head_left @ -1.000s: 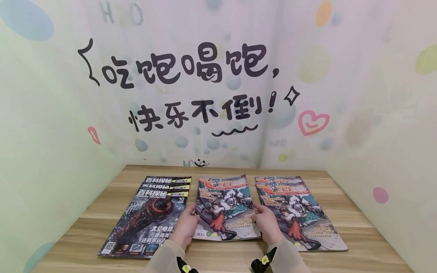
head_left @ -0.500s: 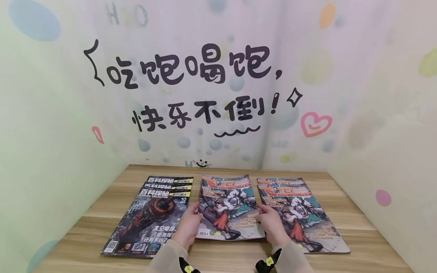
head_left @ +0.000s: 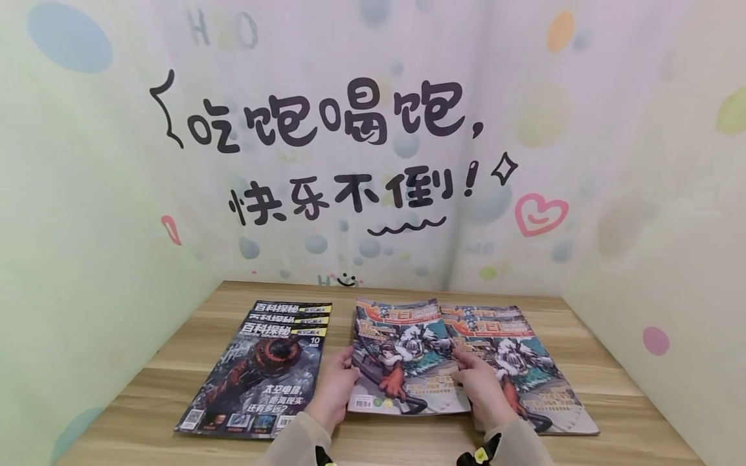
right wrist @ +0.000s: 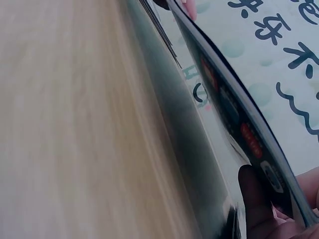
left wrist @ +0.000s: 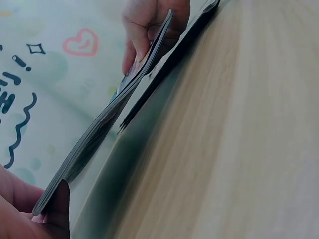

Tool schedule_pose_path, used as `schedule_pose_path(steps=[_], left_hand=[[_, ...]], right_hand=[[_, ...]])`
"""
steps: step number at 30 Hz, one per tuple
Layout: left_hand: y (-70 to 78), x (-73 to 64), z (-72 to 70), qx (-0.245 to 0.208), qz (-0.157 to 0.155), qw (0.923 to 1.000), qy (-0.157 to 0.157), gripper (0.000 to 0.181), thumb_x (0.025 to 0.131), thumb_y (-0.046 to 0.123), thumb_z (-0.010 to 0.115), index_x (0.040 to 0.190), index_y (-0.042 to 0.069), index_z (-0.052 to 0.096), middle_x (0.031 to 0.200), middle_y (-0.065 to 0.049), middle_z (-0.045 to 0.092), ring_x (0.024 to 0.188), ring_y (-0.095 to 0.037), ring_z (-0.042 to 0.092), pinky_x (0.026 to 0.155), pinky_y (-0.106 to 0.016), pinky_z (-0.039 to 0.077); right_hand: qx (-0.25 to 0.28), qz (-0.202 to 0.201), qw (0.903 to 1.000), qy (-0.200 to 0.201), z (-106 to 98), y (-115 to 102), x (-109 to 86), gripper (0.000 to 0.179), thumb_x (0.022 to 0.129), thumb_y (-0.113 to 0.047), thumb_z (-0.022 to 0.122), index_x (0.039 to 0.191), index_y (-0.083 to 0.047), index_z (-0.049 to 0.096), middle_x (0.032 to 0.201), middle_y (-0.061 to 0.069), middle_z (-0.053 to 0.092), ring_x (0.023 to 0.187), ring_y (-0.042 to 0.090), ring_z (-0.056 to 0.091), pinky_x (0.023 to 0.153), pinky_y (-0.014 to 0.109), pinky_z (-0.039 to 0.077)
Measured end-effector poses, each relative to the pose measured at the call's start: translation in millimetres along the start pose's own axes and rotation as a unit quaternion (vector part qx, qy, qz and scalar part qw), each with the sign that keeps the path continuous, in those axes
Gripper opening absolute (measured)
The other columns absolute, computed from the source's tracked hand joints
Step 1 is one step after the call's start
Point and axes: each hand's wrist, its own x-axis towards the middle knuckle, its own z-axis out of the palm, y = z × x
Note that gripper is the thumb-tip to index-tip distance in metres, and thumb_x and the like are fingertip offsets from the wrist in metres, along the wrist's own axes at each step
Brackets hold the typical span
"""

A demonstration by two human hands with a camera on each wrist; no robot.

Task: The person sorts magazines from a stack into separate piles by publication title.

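Both hands hold one comic-style magazine (head_left: 408, 359) level above the table. My left hand (head_left: 333, 391) pinches its left edge, and my right hand (head_left: 482, 391) grips the right edge. In the left wrist view the magazine (left wrist: 107, 112) bows slightly, with a gap between it and the wood. The underside of the magazine (right wrist: 249, 134) shows in the right wrist view, fingers below it. Its right side overlaps the right-hand stack of matching magazines (head_left: 544, 382) in the head view. Left of my left hand lies a fanned stack of dark science magazines (head_left: 256, 369).
The wooden table (head_left: 192, 349) is enclosed by pale walls on both sides and a printed curtain (head_left: 373, 252) at the back. Black straps (head_left: 480, 453) with yellow tags sit at my wrists. Bare wood (head_left: 419, 446) shows in front of the held magazine.
The held magazine has moved right with both hands, from the gap between the stacks to overlapping the right stack. The whole head view has shifted slightly. Both stacks stay put.
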Motion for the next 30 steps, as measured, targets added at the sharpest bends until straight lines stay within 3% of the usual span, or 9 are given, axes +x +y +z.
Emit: schedule_pose_path(steps=[7,13,18,25,30], left_hand=[[-0.9,-7.3,20.3,-0.025,-0.003,0.9997,0.003,0.059,0.085,-0.011,0.044,0.142,-0.013,0.029,0.134,-0.031,0.044,0.121,-0.040,0.046,0.105,-0.053,0.035],[0.8,-13.9,44.5,-0.050,0.001,0.9987,0.006,0.060,0.084,-0.012,0.045,0.142,-0.012,0.030,0.136,-0.031,0.042,0.123,-0.041,0.044,0.106,-0.053,0.034],[1.9,-19.7,65.2,-0.058,0.002,0.9983,0.007,0.060,0.082,-0.014,0.046,0.141,-0.011,0.033,0.137,-0.031,0.040,0.127,-0.044,0.039,0.107,-0.054,0.032],[1.9,-26.0,90.3,-0.071,-0.009,0.9974,0.004,0.058,0.082,-0.013,0.049,0.139,-0.010,0.037,0.130,-0.028,0.044,0.122,-0.040,0.044,0.104,-0.052,0.038],[1.8,-29.4,108.5,-0.076,-0.019,0.9969,0.000,0.057,0.082,-0.012,0.052,0.137,-0.009,0.039,0.126,-0.026,0.046,0.118,-0.036,0.048,0.102,-0.050,0.040]], right_hand=[[-0.018,0.007,0.9998,-0.004,-21.4,3.3,-2.3,0.057,0.090,0.005,0.050,0.145,0.002,0.036,0.143,0.024,0.036,0.118,0.032,0.036,0.092,0.039,0.037],[-0.037,0.007,0.9993,0.006,-43.9,8.2,-4.0,0.057,0.088,0.006,0.053,0.143,0.005,0.039,0.113,0.015,0.051,0.103,0.027,0.043,0.080,0.032,0.043],[-0.035,0.022,0.9989,0.021,-65.4,12.8,-3.9,0.057,0.087,0.007,0.055,0.143,0.005,0.040,0.106,0.011,0.052,0.102,0.026,0.043,0.077,0.027,0.044],[-0.027,0.024,0.9988,0.033,-93.5,17.4,-5.2,0.060,0.085,0.008,0.058,0.142,0.008,0.038,0.089,0.002,0.052,0.086,0.015,0.045,0.066,0.022,0.045],[-0.035,0.016,0.9992,0.014,-116.0,22.1,-5.7,0.062,0.086,0.007,0.058,0.143,0.010,0.033,0.092,0.004,0.048,0.086,0.014,0.044,0.068,0.021,0.044]])
